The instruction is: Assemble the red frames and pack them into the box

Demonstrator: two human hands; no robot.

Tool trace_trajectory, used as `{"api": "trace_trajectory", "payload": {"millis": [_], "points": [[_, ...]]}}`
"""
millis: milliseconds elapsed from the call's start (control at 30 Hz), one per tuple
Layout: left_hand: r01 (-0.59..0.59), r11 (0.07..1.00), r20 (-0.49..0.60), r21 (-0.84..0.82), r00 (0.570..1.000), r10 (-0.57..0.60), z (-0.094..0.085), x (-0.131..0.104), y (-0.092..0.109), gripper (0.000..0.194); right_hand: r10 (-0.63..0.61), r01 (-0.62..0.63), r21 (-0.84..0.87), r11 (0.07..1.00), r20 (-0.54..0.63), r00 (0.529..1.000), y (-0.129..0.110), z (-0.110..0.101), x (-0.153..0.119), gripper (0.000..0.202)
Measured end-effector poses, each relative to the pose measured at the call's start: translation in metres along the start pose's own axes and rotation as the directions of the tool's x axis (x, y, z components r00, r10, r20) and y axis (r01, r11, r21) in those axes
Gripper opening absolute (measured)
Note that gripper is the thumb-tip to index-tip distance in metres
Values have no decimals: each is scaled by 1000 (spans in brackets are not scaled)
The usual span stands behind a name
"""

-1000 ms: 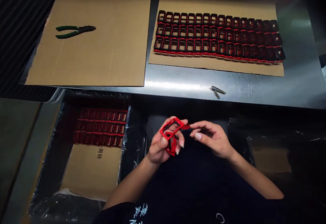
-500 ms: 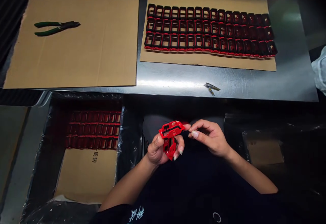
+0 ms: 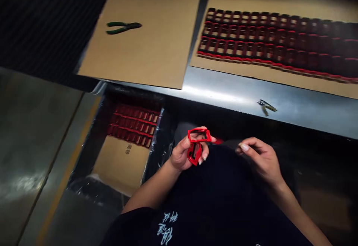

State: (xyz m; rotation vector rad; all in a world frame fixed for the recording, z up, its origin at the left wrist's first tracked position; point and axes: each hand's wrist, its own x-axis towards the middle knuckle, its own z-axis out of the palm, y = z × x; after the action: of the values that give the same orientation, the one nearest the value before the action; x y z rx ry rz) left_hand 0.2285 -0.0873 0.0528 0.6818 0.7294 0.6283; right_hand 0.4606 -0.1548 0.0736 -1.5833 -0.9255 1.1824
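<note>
My left hand [image 3: 181,155] is closed around two small red plastic frames. The upper frame [image 3: 199,140] lies across the fingertips, its rectangular opening turned up to me. Below it the second frame [image 3: 198,152] sits tilted in the curled fingers. My right hand [image 3: 265,162] is off to the right, apart from the frames, with thumb and forefinger pinched together. Whatever is in that pinch, if anything, is too small to make out. A blurred bit of red shows just right of the left fingertips.
Rows of black-and-red frames [image 3: 240,48] stand on cardboard on the metal table [image 3: 223,85]. Small nippers [image 3: 267,107] lie near its edge. Green-handled cutters [image 3: 116,24] rest on another cardboard sheet [image 3: 145,59]. Below left, a plastic-lined bin holds more frames [image 3: 134,121] on cardboard [image 3: 120,164].
My view has swung left and tilted. The right hand has drawn away from the left, still pinched. In the left hand, the upper red frame has turned so its opening shows.
</note>
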Motion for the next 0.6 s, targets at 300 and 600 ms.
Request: {"api": "trace_trajectory", "payload": {"millis": [300, 600], "points": [[535, 789, -913, 303, 401, 79, -166, -126, 42, 60, 130, -129, -73, 989, 5, 992, 2, 6, 14, 25], [777, 593, -901, 211, 389, -189, -179, -130, -22, 37, 105, -82, -169, 982, 132, 986, 4, 28, 25, 27]]}}
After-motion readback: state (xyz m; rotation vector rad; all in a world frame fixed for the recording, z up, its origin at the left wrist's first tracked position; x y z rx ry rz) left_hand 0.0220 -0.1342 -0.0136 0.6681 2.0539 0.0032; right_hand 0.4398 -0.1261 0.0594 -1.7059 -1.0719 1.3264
